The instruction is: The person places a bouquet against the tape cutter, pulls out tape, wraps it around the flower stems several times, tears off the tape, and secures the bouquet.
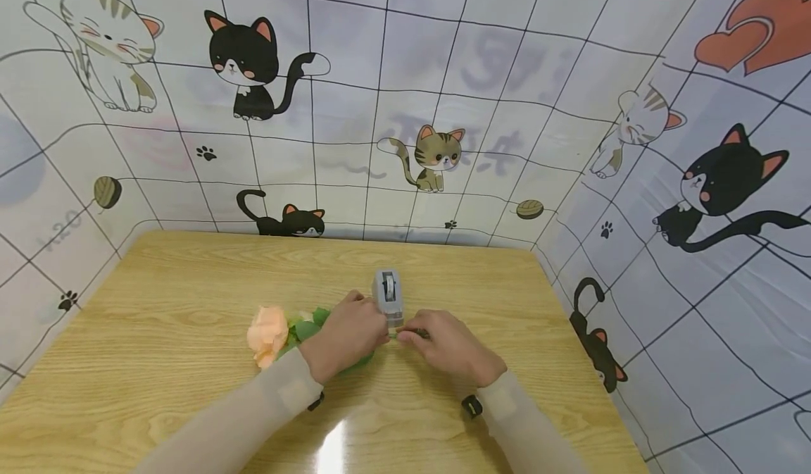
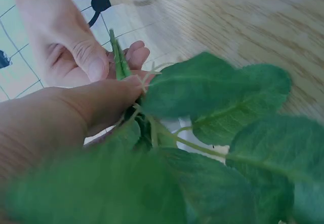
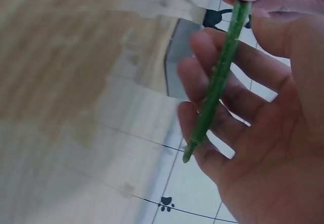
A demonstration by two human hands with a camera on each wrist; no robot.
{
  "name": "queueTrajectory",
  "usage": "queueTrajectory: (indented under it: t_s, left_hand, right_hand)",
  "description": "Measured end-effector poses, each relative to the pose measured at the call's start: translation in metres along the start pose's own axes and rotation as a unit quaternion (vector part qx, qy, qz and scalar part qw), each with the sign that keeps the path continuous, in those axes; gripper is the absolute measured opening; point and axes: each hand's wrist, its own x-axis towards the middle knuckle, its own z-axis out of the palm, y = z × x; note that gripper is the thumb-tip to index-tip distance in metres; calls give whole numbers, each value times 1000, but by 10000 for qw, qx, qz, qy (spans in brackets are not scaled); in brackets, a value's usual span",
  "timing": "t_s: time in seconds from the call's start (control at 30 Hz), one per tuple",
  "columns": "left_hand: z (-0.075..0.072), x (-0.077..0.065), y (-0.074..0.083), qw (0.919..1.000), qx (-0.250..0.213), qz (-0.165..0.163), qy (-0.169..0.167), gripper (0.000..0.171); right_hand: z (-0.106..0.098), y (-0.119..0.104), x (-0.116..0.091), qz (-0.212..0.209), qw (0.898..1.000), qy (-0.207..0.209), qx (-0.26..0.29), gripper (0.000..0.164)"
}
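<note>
Stems (image 3: 213, 89) of leafy bunch, held above table (image 1: 158, 375) between both hands, just short of tape dispenser (image 1: 394, 313). Left hand (image 1: 351, 329): thumb and fingers pinching stems close to leaves (image 2: 217, 89). Right hand (image 1: 450, 344): fingers half-curled about lower lengths of stems, thumb close alongside; firmness of contact not determinable. Flower (image 1: 266, 329), peach-coloured, located to left of left hand, with leaves in between. Progress, by judgement: gathering of stems done, at least two green ends lying side by side in left wrist view. Fastening unconfirmed: no tape discernible around visible lengths, part beneath left-hand fingers concealed. Release of stems by either hand not yet done, likewise setting down of bunch. Containers: tape dispenser only, grey, standing on table just beyond hands; touching left hand or slightly apart, not determinable from head view. Contents: tape roll (image 1: 389, 289), seated in slot of dispenser, upper part exposed; amount of tape on roll too small to judge. Free end of tape near fingertips indistinct, hence not recorded. No box, tray or vase observed in any view.
</note>
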Motion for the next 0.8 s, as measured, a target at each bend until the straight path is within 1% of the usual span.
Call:
queueTrajectory:
  t_s: [0.07,0.17,0.23,0.33,0.4,0.53,0.6,0.67,0.8]
  left_hand:
    - [0,0,1,9995,227,70,187,24]
    - [0,-1,3,9984,399,127,380,22]
    - [0,-1,3,9981,426,126,427,20]
    - [-1,-2,3,9985,358,78,411,21]
    - [-2,-3,2,9992,183,20,360,22]
    - [-6,-4,-1,9984,-491,-118,236,26]
    - [-10,-3,-3,9963,-824,-178,168,33]
    - [-13,-1,-6,9941,-1030,-287,153,38]
    - [-18,5,-11,9889,-1332,-604,243,36]
  right_hand:
    - [-3,-1,1,-17,9999,-170,-14,29]
    - [-6,0,3,-40,9991,-415,122,27]
    - [-6,1,3,-74,9982,-537,250,25]
    - [-6,3,3,-169,9973,-604,385,26]
    - [-6,3,3,-253,9969,-585,462,25]
    - [-7,3,2,-342,9970,-483,503,24]
    - [-8,3,2,-363,9973,-411,480,22]
    - [-7,4,1,-364,9979,-333,423,22]
    - [-4,7,1,-306,9989,-169,321,22]
